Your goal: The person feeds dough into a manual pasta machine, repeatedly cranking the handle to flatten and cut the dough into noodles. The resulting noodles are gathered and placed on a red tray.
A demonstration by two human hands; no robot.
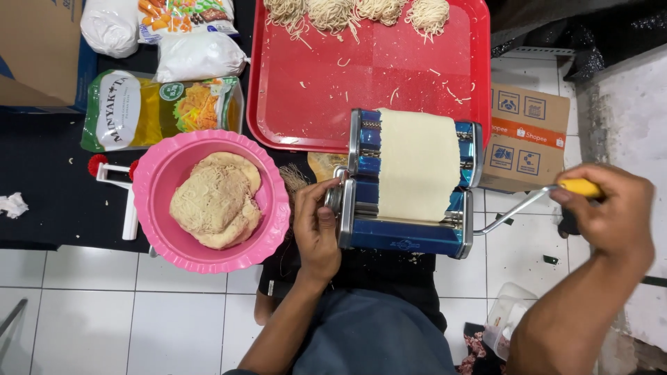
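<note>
A blue and chrome pasta machine [410,232] sits in front of me with a pale dough sheet [419,163] draped over its rollers. My left hand [316,229] rests against the machine's left side, thumb at the round knob. My right hand [611,212] is closed around the yellow grip of the metal crank handle [517,208] on the machine's right. A pink bowl [160,173] to the left holds a lump of rough dough [217,200]. Beyond the machine lies a red tray [368,76] with several noodle nests [354,12] along its far edge.
Bags of white powder [198,55], a pouch of cooking oil [160,107] and a snack packet lie at the far left on a dark mat. A cardboard box [524,135] stands right of the machine. White tiled floor [90,312] lies below.
</note>
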